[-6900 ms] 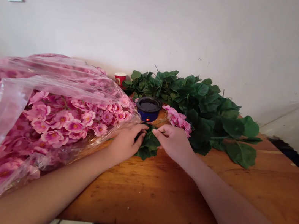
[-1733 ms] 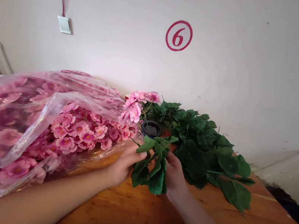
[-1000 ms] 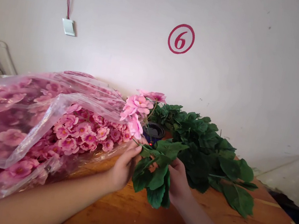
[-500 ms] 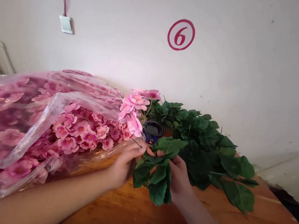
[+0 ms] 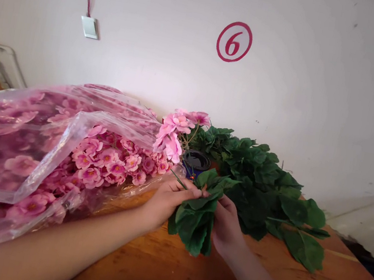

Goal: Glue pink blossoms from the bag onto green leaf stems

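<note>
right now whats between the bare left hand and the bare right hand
In the head view, a dark green leafy sprig lies between the left hand and the right hand, both holding it.

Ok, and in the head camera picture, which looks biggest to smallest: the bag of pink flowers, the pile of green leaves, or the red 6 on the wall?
1. The plastic bag of pink flowers
2. The pile of green leaves
3. The red 6

The bag is closest to the camera, so it may only look biggest.
</note>
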### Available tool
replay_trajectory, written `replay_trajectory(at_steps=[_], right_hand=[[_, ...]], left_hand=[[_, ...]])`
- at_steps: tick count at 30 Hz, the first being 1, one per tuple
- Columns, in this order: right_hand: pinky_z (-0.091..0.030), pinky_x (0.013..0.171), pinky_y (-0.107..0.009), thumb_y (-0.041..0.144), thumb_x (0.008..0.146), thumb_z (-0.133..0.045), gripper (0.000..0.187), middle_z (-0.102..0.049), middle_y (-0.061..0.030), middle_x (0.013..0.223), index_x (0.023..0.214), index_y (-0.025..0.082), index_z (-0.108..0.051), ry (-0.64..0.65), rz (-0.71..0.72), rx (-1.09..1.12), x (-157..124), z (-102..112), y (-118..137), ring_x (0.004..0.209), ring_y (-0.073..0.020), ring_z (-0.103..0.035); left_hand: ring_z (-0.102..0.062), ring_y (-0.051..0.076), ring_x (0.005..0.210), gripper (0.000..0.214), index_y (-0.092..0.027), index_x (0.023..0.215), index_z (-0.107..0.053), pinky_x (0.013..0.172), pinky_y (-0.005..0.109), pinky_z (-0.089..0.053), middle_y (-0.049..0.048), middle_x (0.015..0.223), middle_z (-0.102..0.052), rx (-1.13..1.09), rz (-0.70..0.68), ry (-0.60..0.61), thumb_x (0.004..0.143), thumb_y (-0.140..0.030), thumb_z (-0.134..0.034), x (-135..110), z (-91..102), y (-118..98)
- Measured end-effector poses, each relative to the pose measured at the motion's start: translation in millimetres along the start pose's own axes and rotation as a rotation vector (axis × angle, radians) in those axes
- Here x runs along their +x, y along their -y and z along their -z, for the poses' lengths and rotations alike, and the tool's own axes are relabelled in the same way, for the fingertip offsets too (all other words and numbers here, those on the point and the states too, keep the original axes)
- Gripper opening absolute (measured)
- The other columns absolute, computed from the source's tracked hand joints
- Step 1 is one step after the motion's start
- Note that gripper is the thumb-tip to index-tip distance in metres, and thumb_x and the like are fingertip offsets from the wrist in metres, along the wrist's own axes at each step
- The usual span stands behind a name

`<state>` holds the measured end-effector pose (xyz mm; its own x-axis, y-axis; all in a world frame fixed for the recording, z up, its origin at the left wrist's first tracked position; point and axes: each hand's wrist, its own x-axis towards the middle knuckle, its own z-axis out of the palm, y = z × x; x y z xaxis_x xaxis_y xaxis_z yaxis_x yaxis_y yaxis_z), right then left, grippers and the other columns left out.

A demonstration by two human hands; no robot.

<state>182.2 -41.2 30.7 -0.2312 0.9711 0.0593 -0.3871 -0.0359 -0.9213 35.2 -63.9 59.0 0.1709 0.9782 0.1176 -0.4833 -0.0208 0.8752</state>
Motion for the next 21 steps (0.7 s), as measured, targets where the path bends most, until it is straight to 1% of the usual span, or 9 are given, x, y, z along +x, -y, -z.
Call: replay_trajectory(at_steps=[4,6,8,12,15,18,21], right_hand=[[-0.021,0.043,-0.022,0.039,0.065,-0.081,0.027,-0.047,0.0043,0.052,0.067,0.018,-0.064,0.030,-0.003,0.009,-0.1,1.2,0.8,0.045,-0.0060,-0.033],[-0.022,0.043,-0.022,0.039,0.064,-0.082,0.028,-0.047,0.0042,0.051,0.066,0.018,-0.063,0.024,-0.012,-0.004,-0.4,0.6,1.6,0.045,-0.0059,-0.033],[-0.022,0.043,-0.022,0.037,0.062,-0.083,0.028,-0.047,0.0044,0.051,0.064,0.018,-0.063,0.009,-0.023,-0.031,-0.8,-0.3,1.4,0.045,-0.0059,-0.033],[-0.026,0.044,-0.022,0.031,0.060,-0.084,0.024,-0.050,0.0046,0.053,0.067,0.019,-0.065,-0.007,-0.016,-0.086,-1.5,-0.8,-1.6,0.046,-0.0064,-0.035],[-0.027,0.044,-0.022,0.029,0.059,-0.084,0.024,-0.049,0.0051,0.053,0.065,0.019,-0.063,0.005,-0.009,-0.088,-1.4,-0.2,-3.1,0.046,-0.0060,-0.034],[-0.024,0.044,-0.022,0.029,0.061,-0.083,0.023,-0.045,0.0057,0.050,0.065,0.018,-0.063,0.017,-0.010,-0.080,-1.2,0.0,-2.7,0.045,-0.0060,-0.032],[-0.019,0.043,-0.023,0.033,0.065,-0.081,0.020,-0.045,0.0051,0.050,0.072,0.018,-0.068,0.046,-0.016,-0.073,-1.6,-0.3,-1.9,0.045,-0.0063,-0.029]], left_hand=[[-0.050,0.006,0.048,0.033,-0.012,0.067,-0.058,0.047,0.017,-0.037,-0.0016,0.056,-0.058,-0.026,-0.041,-0.029,0.065,-0.036,-0.081,0.7,-2.7,2.3],[-0.049,0.006,0.046,0.038,-0.013,0.069,-0.054,0.046,0.017,-0.036,-0.0029,0.055,-0.056,-0.033,-0.060,-0.032,0.063,-0.038,-0.082,1.1,-2.7,3.6],[-0.051,0.006,0.048,0.038,-0.013,0.068,-0.054,0.048,0.018,-0.038,-0.0022,0.056,-0.058,-0.008,-0.070,-0.021,0.062,-0.038,-0.082,1.2,-2.1,4.5],[-0.054,0.009,0.053,0.034,-0.011,0.066,-0.059,0.053,0.020,-0.042,0.0003,0.060,-0.060,0.070,-0.091,-0.003,0.062,-0.036,-0.082,0.8,-0.2,4.8],[-0.055,0.009,0.057,0.031,-0.010,0.066,-0.063,0.056,0.021,-0.044,0.0019,0.063,-0.062,0.111,-0.116,-0.003,0.066,-0.036,-0.080,1.0,1.1,4.8],[-0.058,0.011,0.061,0.028,-0.011,0.070,-0.068,0.058,0.021,-0.045,0.0043,0.069,-0.066,0.130,-0.135,-0.003,0.071,-0.038,-0.076,0.3,1.3,5.0],[-0.063,0.015,0.073,0.027,-0.012,0.077,-0.073,0.067,0.025,-0.049,0.0069,0.080,-0.070,0.129,-0.168,-0.043,0.073,-0.039,-0.075,-2.5,-0.8,4.3]])
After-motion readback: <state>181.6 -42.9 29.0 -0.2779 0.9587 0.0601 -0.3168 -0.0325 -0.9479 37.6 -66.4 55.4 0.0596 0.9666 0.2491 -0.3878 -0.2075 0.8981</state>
